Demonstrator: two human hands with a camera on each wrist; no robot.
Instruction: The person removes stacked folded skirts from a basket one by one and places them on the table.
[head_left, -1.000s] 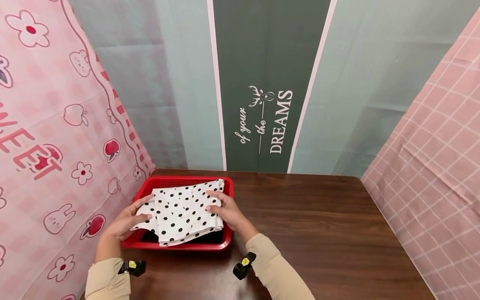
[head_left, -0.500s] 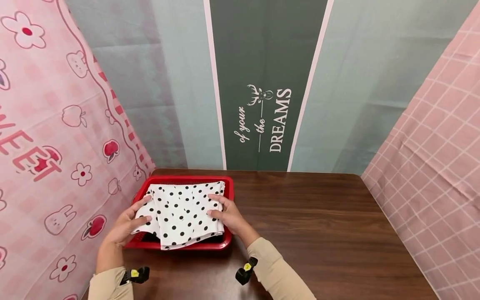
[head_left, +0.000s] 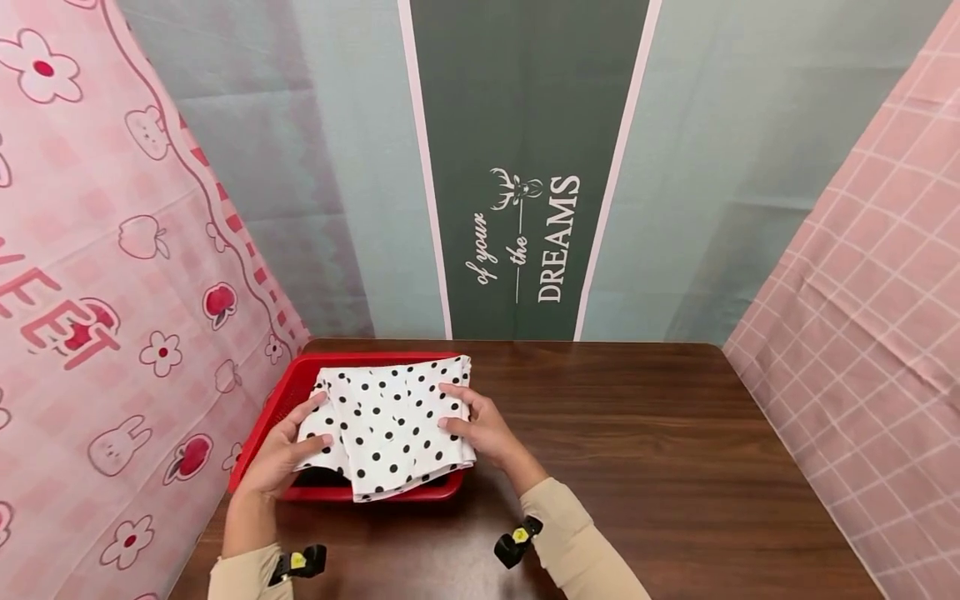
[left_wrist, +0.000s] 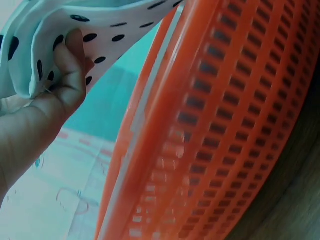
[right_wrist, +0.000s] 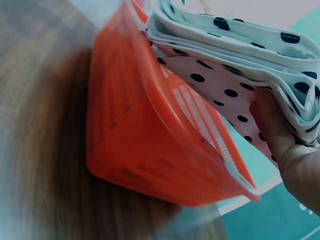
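A folded white cloth with black polka dots (head_left: 397, 425) is held over the red basket (head_left: 281, 400), its right edge reaching past the basket's right rim. My left hand (head_left: 273, 458) grips its left side, thumb on top. On the opposite side my right hand (head_left: 491, 433) pinches the right edge, thumb and index finger on top. From the right wrist view, the cloth's several stacked layers (right_wrist: 225, 50) show, with fingers underneath, raised above the basket rim. Something black (head_left: 318, 477) lies in the basket, mostly hidden by the cloth.
The basket has slotted walls (left_wrist: 225, 100) and stands at the left of a brown wooden table (head_left: 637, 458). A pink printed curtain (head_left: 150, 292) hangs close on the left, a pink checked one (head_left: 862, 333) on the right, and a green-grey backdrop (head_left: 525, 125) behind.
Both hands have shifted the cloth to the right, slightly beyond the basket's right rim. More of the basket's left side shows now. The grip looks the same.
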